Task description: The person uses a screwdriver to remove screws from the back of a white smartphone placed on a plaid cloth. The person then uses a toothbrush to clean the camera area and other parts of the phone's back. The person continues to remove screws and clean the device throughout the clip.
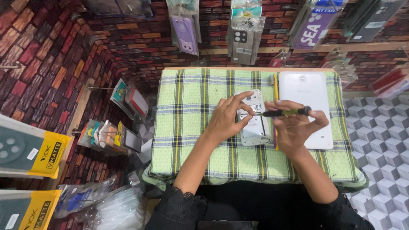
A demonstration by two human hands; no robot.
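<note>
An opened white phone (257,130) lies back-up on a green plaid cloth (191,123), its inner parts showing. My left hand (228,117) rests on the phone's left edge, fingers spread over its upper part. My right hand (294,125) grips a screwdriver (283,113) with a black and green handle, held level, its tip pointing left onto the upper part of the phone. A white tablet (306,91) lies face down just right of the phone, partly under my right hand.
A thin yellow tool (276,83) lies between phone and tablet. Packaged phone cases (245,36) hang on the brick-patterned wall behind and on hooks at the left (128,102). More packs (30,151) sit at lower left.
</note>
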